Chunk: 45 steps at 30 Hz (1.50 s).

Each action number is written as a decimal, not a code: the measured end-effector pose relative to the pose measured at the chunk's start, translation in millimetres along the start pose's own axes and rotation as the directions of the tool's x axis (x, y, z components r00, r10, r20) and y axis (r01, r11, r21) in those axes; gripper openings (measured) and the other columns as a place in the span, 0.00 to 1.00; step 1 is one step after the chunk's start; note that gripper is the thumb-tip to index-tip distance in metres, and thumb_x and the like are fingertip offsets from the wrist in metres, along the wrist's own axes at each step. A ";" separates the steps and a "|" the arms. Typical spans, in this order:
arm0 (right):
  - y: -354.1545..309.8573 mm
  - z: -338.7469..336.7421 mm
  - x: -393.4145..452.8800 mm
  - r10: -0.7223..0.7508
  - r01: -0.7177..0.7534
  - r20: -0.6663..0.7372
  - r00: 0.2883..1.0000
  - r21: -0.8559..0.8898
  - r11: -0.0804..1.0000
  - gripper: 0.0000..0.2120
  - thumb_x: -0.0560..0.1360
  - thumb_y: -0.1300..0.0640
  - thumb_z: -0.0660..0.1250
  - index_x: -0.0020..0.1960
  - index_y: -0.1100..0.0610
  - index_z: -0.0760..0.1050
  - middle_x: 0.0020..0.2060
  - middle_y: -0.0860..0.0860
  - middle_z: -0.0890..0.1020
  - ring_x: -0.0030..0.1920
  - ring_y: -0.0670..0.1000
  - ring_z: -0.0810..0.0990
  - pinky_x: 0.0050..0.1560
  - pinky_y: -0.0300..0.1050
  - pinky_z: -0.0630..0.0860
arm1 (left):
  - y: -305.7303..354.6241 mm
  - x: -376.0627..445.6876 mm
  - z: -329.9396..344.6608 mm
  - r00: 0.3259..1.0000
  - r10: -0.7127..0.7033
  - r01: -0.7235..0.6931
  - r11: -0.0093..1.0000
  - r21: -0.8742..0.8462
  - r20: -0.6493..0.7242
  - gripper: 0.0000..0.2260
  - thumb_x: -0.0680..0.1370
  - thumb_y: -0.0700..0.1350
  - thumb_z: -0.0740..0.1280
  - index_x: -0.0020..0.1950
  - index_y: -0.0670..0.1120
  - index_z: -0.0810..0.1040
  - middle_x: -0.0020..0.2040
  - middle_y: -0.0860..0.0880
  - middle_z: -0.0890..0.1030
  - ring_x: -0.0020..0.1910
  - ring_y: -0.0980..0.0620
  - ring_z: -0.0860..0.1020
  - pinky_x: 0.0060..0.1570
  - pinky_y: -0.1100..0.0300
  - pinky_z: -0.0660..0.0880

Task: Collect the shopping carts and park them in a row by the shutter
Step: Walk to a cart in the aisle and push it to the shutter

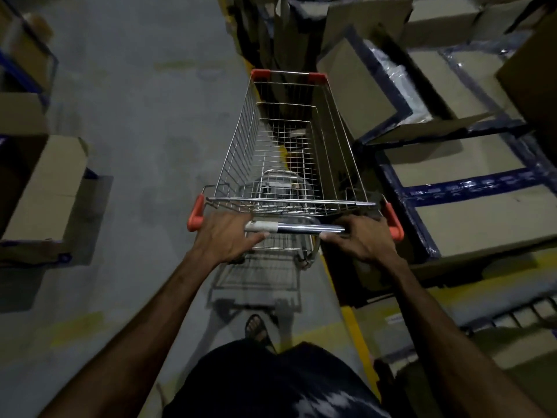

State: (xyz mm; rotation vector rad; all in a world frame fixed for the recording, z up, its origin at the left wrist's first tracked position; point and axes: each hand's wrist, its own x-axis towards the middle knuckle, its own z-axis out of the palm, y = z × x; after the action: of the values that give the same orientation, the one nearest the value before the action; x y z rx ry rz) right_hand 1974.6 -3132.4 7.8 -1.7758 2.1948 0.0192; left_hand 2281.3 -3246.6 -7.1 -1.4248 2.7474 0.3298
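At your nine o'clock, cardboard boxes [51,188] sit on a blue rack [24,70] along the grey floor [144,122]. Dead ahead at twelve stands one shopping cart [286,152], wire basket bare, with four orange corner guards; tall flattened cartons [280,40] crowd just past its nose. From one to four o'clock, blue-strapped boxes [470,212] press close beside the cart's right wall, over a yellow floor line [355,327]. You have two hands on the chrome handle bar [301,227]: your left hand [224,239] curled round its left end, your right hand [361,239] wrapped round its right end.
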 end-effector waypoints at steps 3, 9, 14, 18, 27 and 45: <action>1.9 5.9 9.0 -0.057 0.048 -0.087 0.995 -0.106 0.993 0.42 0.67 0.11 0.48 0.46 0.44 0.83 0.32 0.44 0.81 0.36 0.47 0.81 0.54 0.50 0.75 | 1.1 2.6 -11.0 0.991 -0.105 0.099 0.992 0.074 0.082 0.33 0.71 0.84 0.55 0.35 0.54 0.67 0.35 0.54 0.76 0.36 0.52 0.77 0.44 0.56 0.74; 7.8 8.5 20.9 -0.139 0.115 -0.126 0.982 -0.184 0.976 0.42 0.63 0.10 0.47 0.34 0.48 0.74 0.26 0.45 0.76 0.29 0.49 0.79 0.33 0.42 0.72 | 10.8 -2.6 -7.7 0.965 -0.244 0.234 0.967 0.105 0.098 0.37 0.65 0.87 0.53 0.35 0.52 0.71 0.32 0.54 0.76 0.35 0.52 0.78 0.47 0.56 0.77; 22.5 8.8 33.5 -0.254 0.233 -0.115 0.960 -0.172 0.957 0.42 0.63 0.10 0.50 0.31 0.51 0.69 0.25 0.46 0.74 0.27 0.51 0.76 0.34 0.43 0.76 | 33.8 -25.8 -0.5 0.932 -0.351 0.342 0.934 0.101 0.090 0.39 0.63 0.87 0.49 0.35 0.51 0.73 0.34 0.53 0.78 0.36 0.51 0.78 0.45 0.56 0.72; 32.4 -7.9 52.6 -0.386 0.368 -0.049 0.921 -0.212 0.905 0.43 0.61 0.09 0.50 0.31 0.50 0.70 0.27 0.46 0.76 0.30 0.51 0.77 0.37 0.44 0.77 | 69.1 -49.6 0.0 0.870 -0.489 0.481 0.869 0.114 0.058 0.38 0.69 0.85 0.52 0.35 0.51 0.76 0.34 0.54 0.80 0.36 0.54 0.80 0.64 0.49 0.72; 7.7 -6.6 67.7 -0.700 0.694 0.092 0.708 -0.273 0.666 0.43 0.60 0.08 0.48 0.31 0.49 0.69 0.26 0.45 0.74 0.30 0.51 0.77 0.40 0.46 0.79 | 137.6 -143.5 29.7 0.629 -0.777 0.777 0.629 0.023 0.021 0.43 0.67 0.88 0.38 0.34 0.52 0.72 0.30 0.56 0.75 0.36 0.53 0.77 0.77 0.40 0.51; -231.0 67.5 -90.7 -0.935 0.984 0.343 0.088 -0.175 0.029 0.43 0.60 0.08 0.48 0.37 0.45 0.79 0.29 0.43 0.77 0.34 0.48 0.77 0.42 0.45 0.72 | 205.4 -419.3 91.6 0.068 -0.974 0.990 0.093 -0.109 -0.217 0.36 0.74 0.82 0.50 0.34 0.56 0.82 0.33 0.52 0.85 0.35 0.48 0.86 0.76 0.26 0.59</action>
State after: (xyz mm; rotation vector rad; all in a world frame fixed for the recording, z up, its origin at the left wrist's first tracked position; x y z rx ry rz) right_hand 2227.3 -3084.9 9.7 -3.0022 0.3622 0.2463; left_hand 2351.5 -2776.0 -9.5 -2.9648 1.0782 -0.0511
